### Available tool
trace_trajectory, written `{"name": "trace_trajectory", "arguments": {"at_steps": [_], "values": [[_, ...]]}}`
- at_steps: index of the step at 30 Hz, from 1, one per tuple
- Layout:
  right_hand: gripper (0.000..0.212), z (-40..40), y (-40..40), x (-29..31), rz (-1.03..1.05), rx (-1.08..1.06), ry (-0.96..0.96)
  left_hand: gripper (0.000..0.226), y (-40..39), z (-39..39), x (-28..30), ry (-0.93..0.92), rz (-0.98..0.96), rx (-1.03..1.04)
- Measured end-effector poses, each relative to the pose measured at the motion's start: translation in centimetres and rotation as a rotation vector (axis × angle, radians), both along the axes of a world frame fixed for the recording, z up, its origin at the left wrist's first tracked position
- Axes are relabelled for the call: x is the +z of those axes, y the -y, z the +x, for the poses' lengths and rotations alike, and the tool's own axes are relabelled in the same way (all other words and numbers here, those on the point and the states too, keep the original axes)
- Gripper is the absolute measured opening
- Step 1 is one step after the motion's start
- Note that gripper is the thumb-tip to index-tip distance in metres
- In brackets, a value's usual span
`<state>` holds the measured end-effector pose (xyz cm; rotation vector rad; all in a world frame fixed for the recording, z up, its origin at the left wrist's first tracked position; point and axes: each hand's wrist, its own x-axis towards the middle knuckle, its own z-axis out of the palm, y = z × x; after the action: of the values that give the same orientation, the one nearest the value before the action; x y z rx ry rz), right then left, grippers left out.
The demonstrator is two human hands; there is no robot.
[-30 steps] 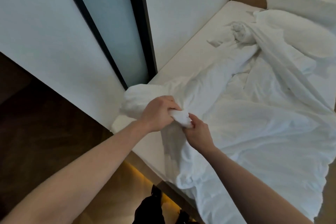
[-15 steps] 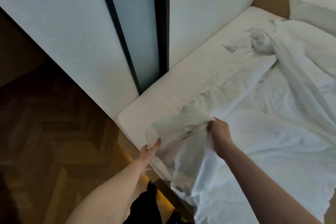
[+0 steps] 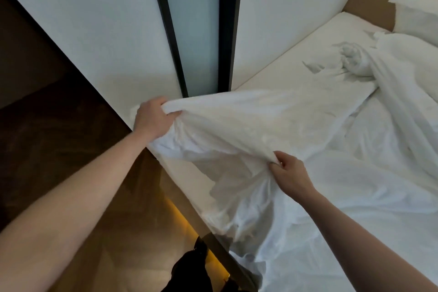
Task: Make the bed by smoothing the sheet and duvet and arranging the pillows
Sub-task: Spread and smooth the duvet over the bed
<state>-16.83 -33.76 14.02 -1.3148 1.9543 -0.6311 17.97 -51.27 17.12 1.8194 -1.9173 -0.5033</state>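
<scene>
Head view: my left hand (image 3: 154, 118) and right hand (image 3: 288, 172), fingers clamped on the duvet (image 3: 248, 125), lift it at the bed's foot corner. Duvet crumpled; pillows (image 3: 417, 14) unarranged. Most work remains.

The duvet (image 3: 272, 130) lies bunched across the mattress (image 3: 296, 54), the pillow (image 3: 417, 16) behind it, the wall (image 3: 94, 19) left.

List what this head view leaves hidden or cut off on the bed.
- White pillow: cut by the head view's right edge.
- Mattress corner under the lifted white duvet cover: covered by the cloth that the left hand and right hand grip.
- Bed's right side: outside the frame.
- Left-hand fingertips: buried in fabric.
</scene>
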Motion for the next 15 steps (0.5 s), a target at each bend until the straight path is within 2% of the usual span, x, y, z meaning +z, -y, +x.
{"name": "trace_trajectory", "arguments": {"at_steps": [3, 5, 7, 10, 15], "values": [[0.037, 2.5, 0.2, -3.1, 0.109, 0.093, -0.008, 0.032, 4.0, 1.1, 0.9, 0.176, -0.134, 0.019], [0.048, 3.9, -0.2, -4.9, 0.179, 0.132, -0.023, 0.037, 5.9, 1.8, -0.4, 0.235, -0.093, 0.062], [0.055, 4.9, -1.1, -6.4, 0.261, 0.175, -0.050, 0.048, 6.3, 2.5, -2.8, 0.264, 0.041, 0.033], [0.060, 6.3, -2.5, -7.6, 0.343, 0.201, -0.054, 0.080, 3.6, 3.2, -7.7, 0.257, 0.306, -0.054], [0.059, 7.2, -5.3, -9.4, 0.421, 0.139, -0.025, 0.074, -5.4, 4.2, -14.8, 0.069, 0.731, 0.005]]}}
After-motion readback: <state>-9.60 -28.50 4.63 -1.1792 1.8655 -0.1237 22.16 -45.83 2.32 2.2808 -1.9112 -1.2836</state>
